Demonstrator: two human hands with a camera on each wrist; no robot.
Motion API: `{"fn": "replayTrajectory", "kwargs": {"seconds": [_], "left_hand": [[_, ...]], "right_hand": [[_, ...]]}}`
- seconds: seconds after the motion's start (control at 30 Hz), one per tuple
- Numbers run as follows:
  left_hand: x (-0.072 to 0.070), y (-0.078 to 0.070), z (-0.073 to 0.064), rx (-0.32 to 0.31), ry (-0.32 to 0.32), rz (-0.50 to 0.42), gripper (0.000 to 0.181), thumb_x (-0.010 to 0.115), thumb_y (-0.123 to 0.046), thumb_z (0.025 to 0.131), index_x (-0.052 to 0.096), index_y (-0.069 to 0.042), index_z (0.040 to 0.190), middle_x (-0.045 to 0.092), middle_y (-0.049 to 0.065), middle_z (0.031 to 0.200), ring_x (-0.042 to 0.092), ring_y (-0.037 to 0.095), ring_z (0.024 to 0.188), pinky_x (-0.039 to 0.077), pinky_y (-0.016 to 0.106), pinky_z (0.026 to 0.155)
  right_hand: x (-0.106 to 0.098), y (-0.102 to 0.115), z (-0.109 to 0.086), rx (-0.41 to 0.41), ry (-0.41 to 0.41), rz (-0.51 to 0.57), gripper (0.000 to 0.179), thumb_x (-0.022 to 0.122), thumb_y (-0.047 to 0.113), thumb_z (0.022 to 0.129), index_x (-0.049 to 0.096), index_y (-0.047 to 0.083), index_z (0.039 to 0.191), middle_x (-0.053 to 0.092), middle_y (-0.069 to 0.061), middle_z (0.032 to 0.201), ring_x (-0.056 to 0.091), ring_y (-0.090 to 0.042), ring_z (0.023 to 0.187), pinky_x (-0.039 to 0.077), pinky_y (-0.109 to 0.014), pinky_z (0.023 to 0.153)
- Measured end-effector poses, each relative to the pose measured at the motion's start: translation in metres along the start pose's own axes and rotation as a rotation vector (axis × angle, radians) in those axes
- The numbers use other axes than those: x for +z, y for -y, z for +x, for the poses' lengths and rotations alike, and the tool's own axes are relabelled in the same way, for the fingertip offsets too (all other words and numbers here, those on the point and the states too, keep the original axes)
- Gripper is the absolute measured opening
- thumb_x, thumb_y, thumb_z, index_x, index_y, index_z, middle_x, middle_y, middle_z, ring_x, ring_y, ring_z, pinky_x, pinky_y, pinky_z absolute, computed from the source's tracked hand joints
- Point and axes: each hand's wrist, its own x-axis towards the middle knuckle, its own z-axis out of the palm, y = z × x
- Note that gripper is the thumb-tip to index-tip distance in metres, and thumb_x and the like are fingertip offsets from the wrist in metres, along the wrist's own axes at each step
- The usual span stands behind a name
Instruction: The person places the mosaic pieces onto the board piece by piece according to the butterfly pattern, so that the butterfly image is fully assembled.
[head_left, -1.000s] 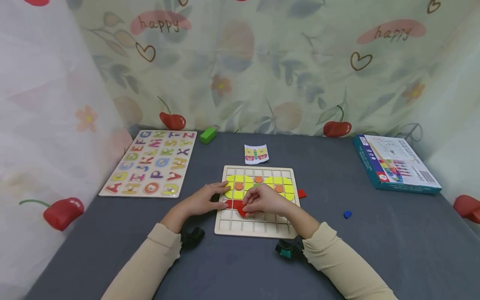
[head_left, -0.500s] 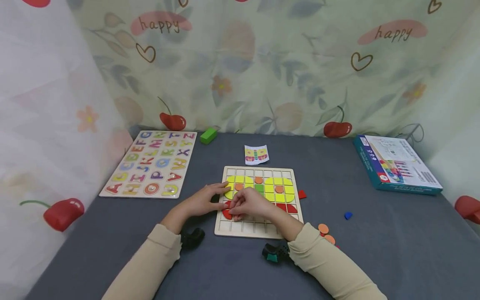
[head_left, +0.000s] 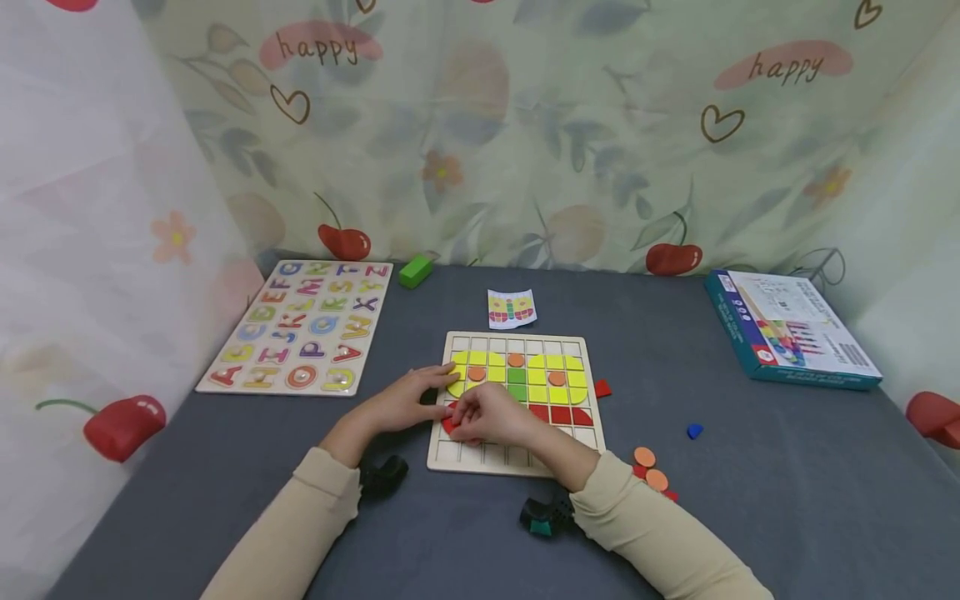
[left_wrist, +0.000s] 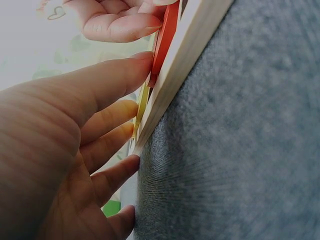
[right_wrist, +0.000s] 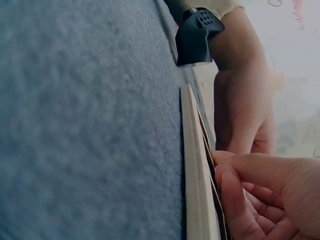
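Observation:
A wooden grid board (head_left: 517, 467) lies on the table, bearing yellow tiles (head_left: 536, 377), orange discs (head_left: 557, 378), green tiles (head_left: 517, 383) and a row of red tiles (head_left: 561, 415). My left hand (head_left: 405, 402) rests along its left edge, fingers extended, the thumb touching the red tiles' left end. At that corner my right hand (head_left: 491, 415) pinches a red tile with a rounded edge (head_left: 448, 424), low over the grid. In the left wrist view, red wood (left_wrist: 165, 45) stands above the board's rim beside both hands. The right fingers hide most of the pinched tile.
A small pattern card (head_left: 512, 309) lies behind the board. Further out are an alphabet puzzle (head_left: 300, 329), a green block (head_left: 416, 272) and a flat box (head_left: 795, 329). Loose orange discs (head_left: 645, 457), a blue piece (head_left: 695, 431) and a red piece (head_left: 603, 388) lie to the right.
My right hand has carried the red tile left to the board's left edge, uncovering the red tiles at right and the loose discs. My left hand has stayed in place.

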Motion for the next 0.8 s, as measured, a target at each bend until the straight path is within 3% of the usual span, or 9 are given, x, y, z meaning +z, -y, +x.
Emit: {"fn": "replayTrajectory", "kwargs": {"seconds": [0.3,0.8], "left_hand": [[0.000,-0.002,0.001,-0.042,0.011,0.004,0.067,0.067,-0.038,0.084,0.042,-0.013,0.141,0.028,0.004,0.154,0.018,0.026,0.144,0.007,0.053,0.116],[0.001,0.000,0.002,-0.063,0.025,-0.001,0.068,0.068,-0.036,0.084,0.041,-0.013,0.142,0.026,0.003,0.154,0.016,0.025,0.145,0.005,0.050,0.117]], "right_hand": [[-0.024,-0.001,-0.013,0.033,-0.002,-0.017,0.017,0.074,0.016,0.079,0.071,0.004,0.090,0.066,-0.003,0.074,0.059,-0.010,0.062,0.050,-0.022,0.061],[-0.097,-0.033,-0.070,0.100,-0.113,-0.068,0.028,0.071,0.013,0.080,0.068,-0.004,0.102,0.067,-0.005,0.081,0.059,-0.013,0.069,0.051,-0.025,0.065]]}}
